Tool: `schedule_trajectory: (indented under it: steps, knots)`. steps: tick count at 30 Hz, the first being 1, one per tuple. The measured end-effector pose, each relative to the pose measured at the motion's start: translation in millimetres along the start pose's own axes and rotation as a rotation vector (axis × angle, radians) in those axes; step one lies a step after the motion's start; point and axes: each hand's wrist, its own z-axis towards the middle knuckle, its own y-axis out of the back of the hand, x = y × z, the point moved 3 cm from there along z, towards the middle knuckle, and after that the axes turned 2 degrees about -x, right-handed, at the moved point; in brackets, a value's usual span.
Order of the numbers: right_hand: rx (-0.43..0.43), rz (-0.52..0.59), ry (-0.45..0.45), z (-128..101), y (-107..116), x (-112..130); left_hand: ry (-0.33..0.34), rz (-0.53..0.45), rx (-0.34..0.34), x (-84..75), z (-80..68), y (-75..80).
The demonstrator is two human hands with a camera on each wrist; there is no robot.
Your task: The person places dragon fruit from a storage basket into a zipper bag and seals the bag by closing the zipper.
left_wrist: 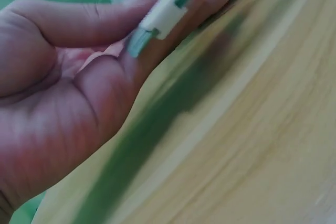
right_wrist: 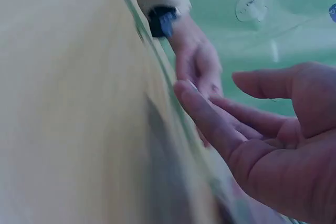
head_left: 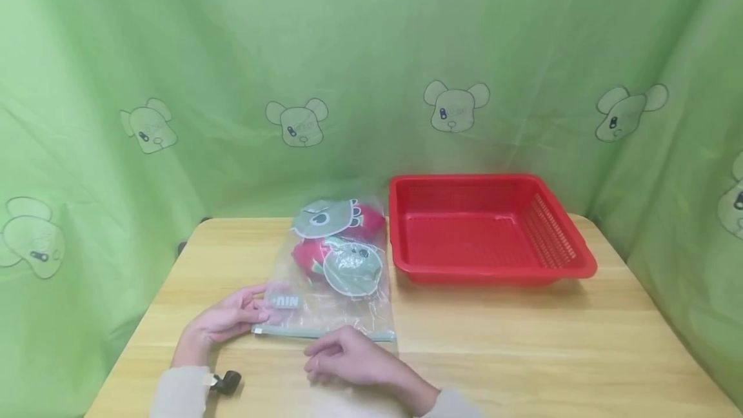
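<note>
Head: my left hand (head_left: 229,319) pinches zip bag (head_left: 336,276) corner on bench (head_left: 522,340) | left wrist: white slider (left_wrist: 164,15) under thumb | right hand (head_left: 348,360) loose, empty.

A clear zip bag (head_left: 333,276) with a pale green zip strip, grey-green cartoon faces and red-pink contents lies on the light wood-grain tabletop (head_left: 522,340), left of a red mesh-patterned basket (head_left: 493,269), before a far green bear-printed curtain (head_left: 371,50).

Head cam looked forward and down from above the table (head_left: 522,340), mid-range. Left wrist cam sat close on the left hand (left_wrist: 68,93), facing along the tabletop. Right wrist cam, close, faced both hands. All shared the zip bag's edge (head_left: 325,333).
</note>
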Motion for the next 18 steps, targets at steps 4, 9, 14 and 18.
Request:
schedule_trajectory:
  steps: [4,9,14,18]
  knots:
    - [0.059,0.271,-0.111,3,-21,-15,0.015,0.024,-0.028,-0.2,1.5,0.9]
    - [0.04,0.603,-0.203,10,-43,-30,0.002,0.033,-0.02,-2.0,-0.5,-0.3]
    - [-0.083,0.791,-0.206,19,-52,-31,-0.037,0.011,0.041,-4.9,-0.6,-2.4]
    - [-0.181,0.853,-0.201,30,-59,-28,-0.062,-0.016,0.073,-5.4,1.3,-4.1]
